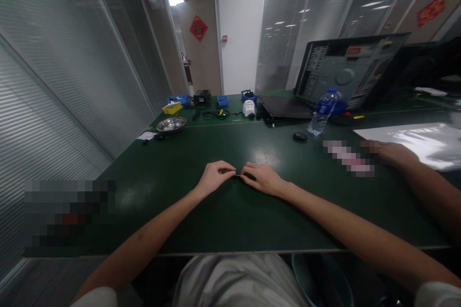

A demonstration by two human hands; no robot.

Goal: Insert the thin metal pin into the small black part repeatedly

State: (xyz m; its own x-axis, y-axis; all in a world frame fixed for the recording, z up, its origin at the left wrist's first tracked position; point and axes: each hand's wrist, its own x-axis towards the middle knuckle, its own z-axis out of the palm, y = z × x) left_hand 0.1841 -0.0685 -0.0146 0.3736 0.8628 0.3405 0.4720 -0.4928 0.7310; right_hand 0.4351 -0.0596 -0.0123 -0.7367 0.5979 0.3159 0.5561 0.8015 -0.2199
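Note:
Between my two hands, low over the green tabletop (pixel 173 172), is a small, thin, dark piece with a light edge (pixel 237 175). It is too small to name. My left hand (pixel 215 176) pinches its left end between thumb and fingertips. From the other side, my right hand (pixel 263 178) is closed on the right end, fingers curled and partly hiding it. Both wrists rest near the table surface, the hands only a short gap apart.
Beyond my right hand lie a black mouse (pixel 300 137) and a water bottle (pixel 320 112). Another person's hand (pixel 396 153) reaches in at right beside a white sheet (pixel 428 141). A metal bowl (pixel 171 124), a yellow tray (pixel 172 108) and an open computer case (pixel 345 72) stand farther back.

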